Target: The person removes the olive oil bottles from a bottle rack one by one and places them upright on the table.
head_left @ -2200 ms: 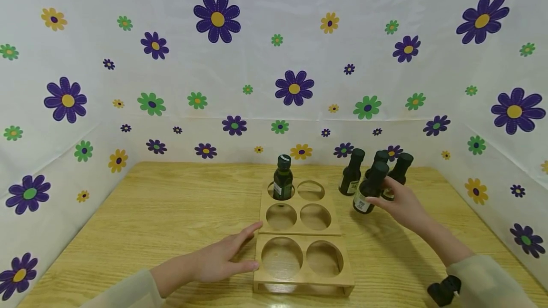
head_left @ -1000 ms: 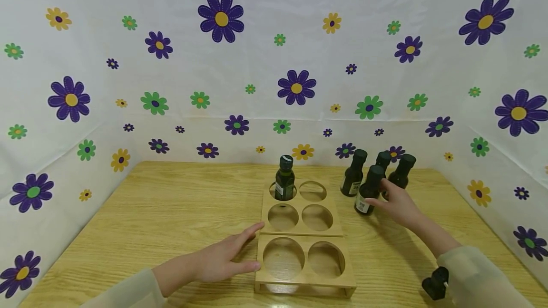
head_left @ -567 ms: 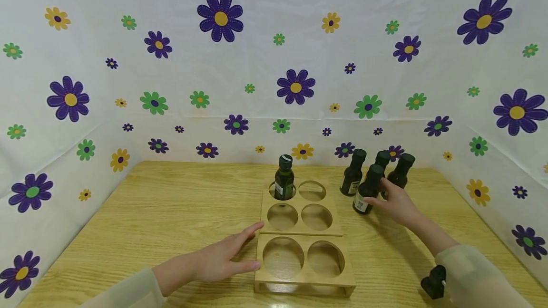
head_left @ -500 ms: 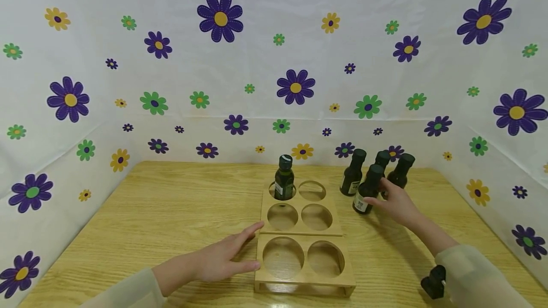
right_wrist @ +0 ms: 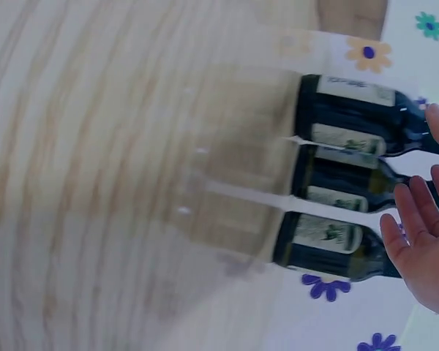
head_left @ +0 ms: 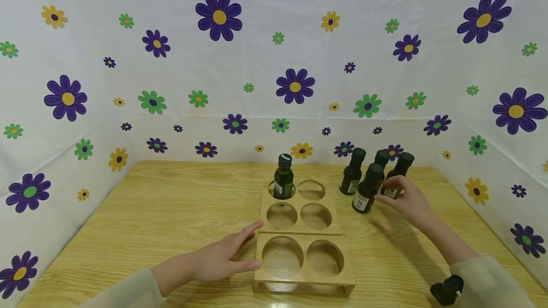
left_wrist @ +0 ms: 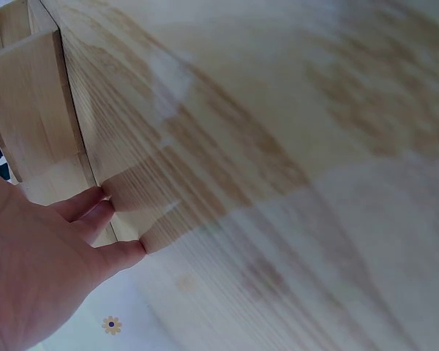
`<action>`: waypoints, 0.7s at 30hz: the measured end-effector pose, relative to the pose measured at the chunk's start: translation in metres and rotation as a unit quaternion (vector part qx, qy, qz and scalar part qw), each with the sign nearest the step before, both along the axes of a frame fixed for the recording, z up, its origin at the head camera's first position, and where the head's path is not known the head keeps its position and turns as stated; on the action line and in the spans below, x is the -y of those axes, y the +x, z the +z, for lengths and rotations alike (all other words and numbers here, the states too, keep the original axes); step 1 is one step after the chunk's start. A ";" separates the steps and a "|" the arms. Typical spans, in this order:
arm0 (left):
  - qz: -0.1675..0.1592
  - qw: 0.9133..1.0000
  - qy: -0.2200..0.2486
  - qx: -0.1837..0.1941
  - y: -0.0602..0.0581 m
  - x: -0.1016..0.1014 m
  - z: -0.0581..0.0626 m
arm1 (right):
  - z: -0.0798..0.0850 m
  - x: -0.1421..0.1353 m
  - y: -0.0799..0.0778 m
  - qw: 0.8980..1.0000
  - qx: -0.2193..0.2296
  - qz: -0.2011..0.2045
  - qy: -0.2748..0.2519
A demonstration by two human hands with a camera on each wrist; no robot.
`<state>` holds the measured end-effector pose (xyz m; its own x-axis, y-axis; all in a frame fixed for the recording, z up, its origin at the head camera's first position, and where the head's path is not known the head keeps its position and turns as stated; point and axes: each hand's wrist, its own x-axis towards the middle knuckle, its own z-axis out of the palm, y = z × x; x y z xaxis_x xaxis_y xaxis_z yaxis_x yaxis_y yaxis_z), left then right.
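Observation:
A light wooden rack [head_left: 299,229] with round holes in two stepped tiers stands on the table. One dark glass bottle [head_left: 283,179] stands in its back left hole. My left hand [head_left: 218,258] lies along the rack's left side with fingers extended, fingertips at its edge; the left wrist view shows those fingertips [left_wrist: 135,250] low at the tabletop. Right of the rack, several dark capped bottles with pale labels stand grouped. Beside the front bottle [head_left: 366,191], my right hand [head_left: 408,203] is loosely bent, holding nothing. In the right wrist view its fingers [right_wrist: 417,212] spread near the bottle necks.
Behind the front bottle are a left bottle [head_left: 352,175], a partly covered middle one [head_left: 381,157] and a right one [head_left: 399,168]. A black device [head_left: 447,290] sits by the right sleeve. Flower-printed white cloth [head_left: 257,61] walls the wooden table [head_left: 171,203] at back and sides.
My right hand has let go of the front bottle and drawn back slightly to the right. That bottle stays standing with the others. The left hand keeps its place at the rack.

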<state>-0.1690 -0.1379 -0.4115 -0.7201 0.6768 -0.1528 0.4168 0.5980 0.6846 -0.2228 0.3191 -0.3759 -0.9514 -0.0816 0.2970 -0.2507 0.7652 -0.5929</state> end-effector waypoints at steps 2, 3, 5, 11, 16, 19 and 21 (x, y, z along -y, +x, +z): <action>0.000 1.000 -0.001 0.001 0.000 0.000 0.000 | 0.003 0.001 0.004 1.000 -0.011 0.000 0.000; 0.000 1.000 -0.001 0.000 0.000 0.000 0.000 | 0.004 0.002 0.006 1.000 -0.018 0.002 0.000; 0.000 1.000 -0.002 0.001 0.000 0.000 0.000 | 0.008 0.006 0.009 0.999 -0.034 0.007 0.002; 0.000 1.000 -0.002 0.002 0.001 0.000 0.000 | 0.018 0.026 0.015 0.998 -0.054 0.043 -0.011; 0.001 1.000 -0.003 0.005 0.001 0.000 0.001 | 0.024 0.049 0.014 0.996 -0.033 0.082 -0.033; 0.003 1.000 -0.005 0.004 0.001 0.000 0.002 | 0.025 0.062 0.009 0.993 -0.027 0.103 -0.041; 0.003 1.000 -0.007 0.003 0.001 0.000 0.002 | 0.024 0.070 0.003 0.992 -0.028 0.118 -0.045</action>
